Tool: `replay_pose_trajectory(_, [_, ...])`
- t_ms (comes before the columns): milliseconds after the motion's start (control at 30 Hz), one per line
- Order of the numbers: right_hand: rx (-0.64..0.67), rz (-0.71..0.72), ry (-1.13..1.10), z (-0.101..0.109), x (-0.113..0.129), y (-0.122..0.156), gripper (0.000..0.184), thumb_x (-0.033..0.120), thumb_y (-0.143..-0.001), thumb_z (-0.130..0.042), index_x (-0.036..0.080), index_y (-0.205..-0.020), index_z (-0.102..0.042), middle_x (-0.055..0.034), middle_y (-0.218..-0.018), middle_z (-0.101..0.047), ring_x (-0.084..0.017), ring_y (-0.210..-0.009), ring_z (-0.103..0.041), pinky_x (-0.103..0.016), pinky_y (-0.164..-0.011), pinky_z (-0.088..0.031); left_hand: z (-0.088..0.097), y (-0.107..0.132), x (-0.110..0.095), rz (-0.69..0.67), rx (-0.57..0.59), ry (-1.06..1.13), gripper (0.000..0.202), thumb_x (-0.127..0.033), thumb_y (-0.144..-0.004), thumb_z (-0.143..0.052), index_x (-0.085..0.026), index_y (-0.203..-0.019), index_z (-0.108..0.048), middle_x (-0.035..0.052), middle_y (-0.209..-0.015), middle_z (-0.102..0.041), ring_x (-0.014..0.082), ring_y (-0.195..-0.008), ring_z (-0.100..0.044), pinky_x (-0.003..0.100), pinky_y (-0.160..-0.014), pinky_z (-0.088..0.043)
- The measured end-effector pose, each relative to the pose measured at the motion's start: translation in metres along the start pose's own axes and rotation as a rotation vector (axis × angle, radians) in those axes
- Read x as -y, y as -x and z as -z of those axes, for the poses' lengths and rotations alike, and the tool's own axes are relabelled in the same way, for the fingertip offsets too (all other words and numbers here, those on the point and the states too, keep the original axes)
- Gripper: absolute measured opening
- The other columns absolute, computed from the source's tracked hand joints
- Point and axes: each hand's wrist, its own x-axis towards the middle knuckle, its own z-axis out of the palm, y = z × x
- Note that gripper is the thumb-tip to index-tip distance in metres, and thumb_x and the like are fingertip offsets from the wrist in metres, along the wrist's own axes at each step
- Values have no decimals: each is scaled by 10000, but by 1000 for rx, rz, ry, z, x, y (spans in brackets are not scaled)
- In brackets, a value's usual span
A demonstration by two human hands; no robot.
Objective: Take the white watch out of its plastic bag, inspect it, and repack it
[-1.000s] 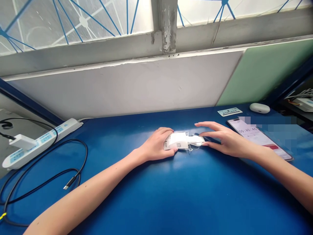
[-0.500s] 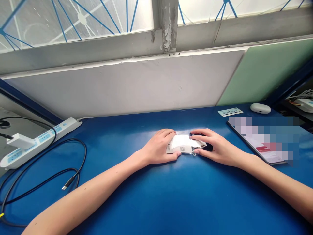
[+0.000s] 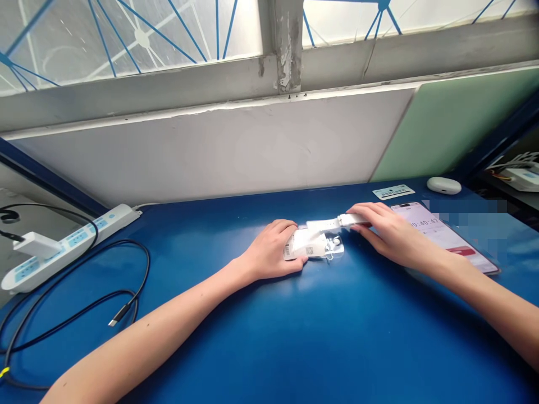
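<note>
A small clear plastic packet (image 3: 314, 244) with a white label and printed codes lies on the blue table (image 3: 269, 325), near its middle. My left hand (image 3: 269, 251) rests on the packet's left end, fingers curled over it and holding it down. My right hand (image 3: 385, 231) is to the right of the packet, its fingers pinched on a white strip (image 3: 332, 223) that stretches from the packet toward the right.
A phone (image 3: 446, 235) with a lit timer screen lies right of my right hand. Behind it are a white label card (image 3: 393, 192) and a white earbud case (image 3: 444, 185). A white power strip (image 3: 67, 247) and a black cable (image 3: 84, 303) sit at the left.
My right hand has drawn away to the right from the packet, pulling the white strip out with it. My left hand stayed on the packet's left end.
</note>
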Motion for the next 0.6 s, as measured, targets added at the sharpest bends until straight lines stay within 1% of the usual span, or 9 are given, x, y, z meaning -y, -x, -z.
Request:
replay_pose_trajectory(100, [-99, -16, 26, 2, 1, -1, 293, 292, -1007, -460, 215, -1268, -567, -144, -1217, -660, -337, -1127, -606, -519, -966, -502, 1, 1, 0, 3, 29, 3, 519, -416, -792, -693, -131, -1217, -601, 182, -1297, -617, 337, -1232, -568, 476, -1066, -483])
replay_pose_trajectory(167, [-147, 2, 25, 2, 6, -2, 308, 289, -1009, -454, 206, -1282, -572, -152, -1214, -662, -340, -1115, -606, -526, -972, -498, 2, 1, -1, 25, 60, 5, 648, -462, -793, -702, -110, -1314, -545, 213, -1388, -554, 367, -1318, -515, 509, -1113, -444])
replay_pose_trajectory(267, [-165, 31, 3, 1, 17, -1, 319, 278, -1008, -452, 227, -1294, -583, -139, -1200, -677, -336, -1099, -619, -514, -954, -511, 6, 1, -5, 80, 32, 20, 947, -558, -794, -709, -78, -1506, -311, 272, -1582, -303, 418, -1482, -300, 573, -1177, -349])
replay_pose_trajectory(300, [-164, 40, -3, 1, 21, -1, 320, 271, -1007, -455, 232, -1296, -586, -134, -1195, -683, -332, -1098, -623, -503, -946, -516, 8, 1, -8, 92, -8, 27, 996, -565, -802, -705, -77, -1536, -241, 277, -1614, -229, 417, -1509, -234, 579, -1188, -328])
replay_pose_trajectory(333, [-164, 55, -6, 1, 25, -1, 319, 265, -1005, -463, 228, -1295, -590, -134, -1189, -689, -326, -1090, -628, -492, -934, -523, 10, 1, -12, 89, -54, 27, 992, -552, -815, -701, -86, -1545, -218, 270, -1624, -207, 406, -1520, -208, 573, -1194, -321])
replay_pose_trajectory(400, [-164, 95, -25, 1, 34, 0, 313, 253, -1000, -482, 220, -1287, -604, -130, -1172, -704, -310, -1057, -645, -462, -905, -536, 13, 0, -23, 36, -155, 4, 857, -484, -849, -686, -121, -1521, -295, 235, -1612, -275, 370, -1507, -268, 541, -1196, -334])
replay_pose_trajectory(467, [-177, 138, -58, 1, 43, 1, 298, 247, -993, -505, 223, -1262, -631, -118, -1140, -729, -289, -996, -670, -433, -870, -549, 15, 0, -34, -62, -220, -41, 684, -424, -856, -681, -143, -1431, -441, 200, -1523, -446, 354, -1453, -375, 527, -1187, -351])
replay_pose_trajectory(533, [-212, 173, -94, 3, 53, -1, 268, 249, -982, -533, 237, -1214, -667, -97, -1083, -758, -267, -917, -696, -409, -830, -561, 16, 0, -44, -128, -222, -64, 527, -376, -876, -663, -141, -1331, -540, 162, -1364, -612, 343, -1412, -433, 508, -1184, -354])
replay_pose_trajectory(600, [-258, 191, -141, 7, 63, -6, 222, 251, -969, -566, 255, -1145, -701, -71, -1004, -783, -239, -837, -713, -382, -784, -572, 16, 0, -49, -144, -176, -57, 367, -333, -917, -619, -155, -1238, -601, 129, -1259, -683, 335, -1351, -502, 508, -1166, -364])
